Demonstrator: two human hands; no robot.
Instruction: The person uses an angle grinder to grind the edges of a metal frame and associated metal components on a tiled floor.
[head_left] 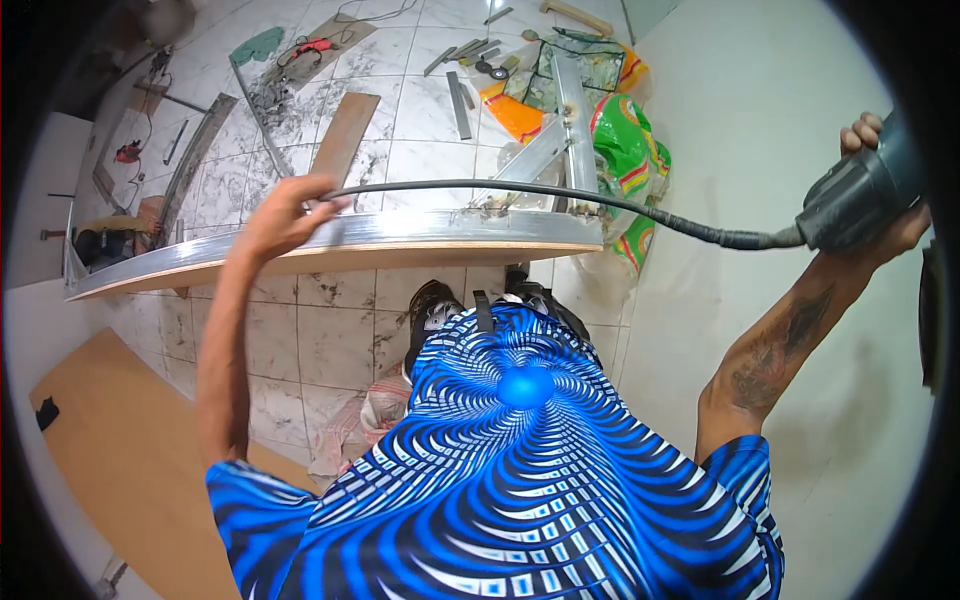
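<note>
My right hand (905,228) grips a dark corded power tool (845,195), held up at the right by the pale wall; its front end runs out of view. A thick black cord (520,186) leaves the tool and spans leftward to my left hand (288,218). The fingers of that hand are closed around the cord, slightly smeared by motion. Below the cord, a silver metal frame (400,229) with a wood panel (420,258) along its near side stretches across in front of me. At its right end, a metal upright and a diagonal brace (530,158) meet.
Orange and green plastic bags (625,135) lie beyond the frame's right end. Metal offcuts (460,105), a brown board (345,135) and a red tool (315,46) with its cord lie on the dirty tiles. A large brown sheet (130,450) is at my lower left.
</note>
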